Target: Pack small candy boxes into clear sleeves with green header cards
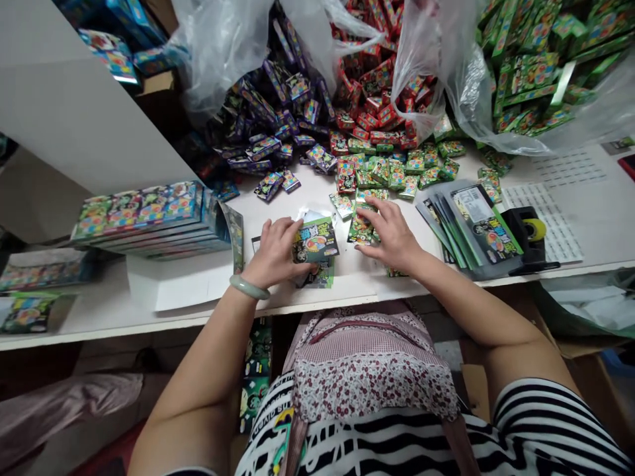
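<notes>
My left hand [278, 254], with a jade-coloured bangle at the wrist, pinches a flat black-and-green printed packet [317, 239] by its left side. Beneath that packet another dark green one [317, 274] partly shows on the table. My right hand [391, 235] has its fingers and thumb around the small green printed boxes [361, 228] just right of the packet. Its fingers partly cover these boxes. Loose green boxes [380, 170] lie beyond both hands, with one red box [346, 175] among them.
Purple boxes [262, 149], red boxes [377, 79] and green boxes [530, 73] spill from clear plastic bags [426, 66] at the back. Stacked display cartons [143, 218] stand left. Printed pouches [483, 228], a tape dispenser [526, 241] and label sheets [565, 168] lie right.
</notes>
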Demonstrator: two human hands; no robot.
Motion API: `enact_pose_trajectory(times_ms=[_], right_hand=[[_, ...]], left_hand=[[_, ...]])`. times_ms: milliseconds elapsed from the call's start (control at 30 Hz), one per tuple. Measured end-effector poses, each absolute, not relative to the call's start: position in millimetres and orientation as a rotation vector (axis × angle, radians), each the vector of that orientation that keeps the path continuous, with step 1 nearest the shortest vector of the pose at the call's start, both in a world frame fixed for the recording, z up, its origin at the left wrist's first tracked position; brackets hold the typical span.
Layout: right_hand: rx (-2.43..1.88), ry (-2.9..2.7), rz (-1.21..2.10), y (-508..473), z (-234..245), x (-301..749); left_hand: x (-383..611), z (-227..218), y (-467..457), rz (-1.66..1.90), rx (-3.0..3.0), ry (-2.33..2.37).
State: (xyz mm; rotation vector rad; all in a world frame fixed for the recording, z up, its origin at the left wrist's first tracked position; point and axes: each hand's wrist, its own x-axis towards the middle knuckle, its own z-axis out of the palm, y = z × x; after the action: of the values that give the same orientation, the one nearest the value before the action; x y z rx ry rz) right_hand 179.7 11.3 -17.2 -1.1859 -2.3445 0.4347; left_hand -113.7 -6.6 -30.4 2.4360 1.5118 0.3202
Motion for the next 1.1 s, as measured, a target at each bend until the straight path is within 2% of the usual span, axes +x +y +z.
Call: enact_pose_trajectory(times_ms=[200,400,500,733,1100], right_hand=[[-1.209,-2.418,0.416,1,-9,171],[-0.759,-2.541,0.746,6,4,194],[-0.677,-2.579,0.831,13,13,199],[-0.744,-2.533,0.780,19,9,199],[-1.061,-2.510,0.470,-6,6,182]], left_hand=[[-116,-14,-18,0.456,2.433,1.468],[-119,-17,-22,0.481,2.454,1.422],[-116,-19,-22,0.480,2.473,1.336],[-114,-22,-23,0.512,2.463,1.244],[-110,-20,-23,0.520,2.399,1.369]])
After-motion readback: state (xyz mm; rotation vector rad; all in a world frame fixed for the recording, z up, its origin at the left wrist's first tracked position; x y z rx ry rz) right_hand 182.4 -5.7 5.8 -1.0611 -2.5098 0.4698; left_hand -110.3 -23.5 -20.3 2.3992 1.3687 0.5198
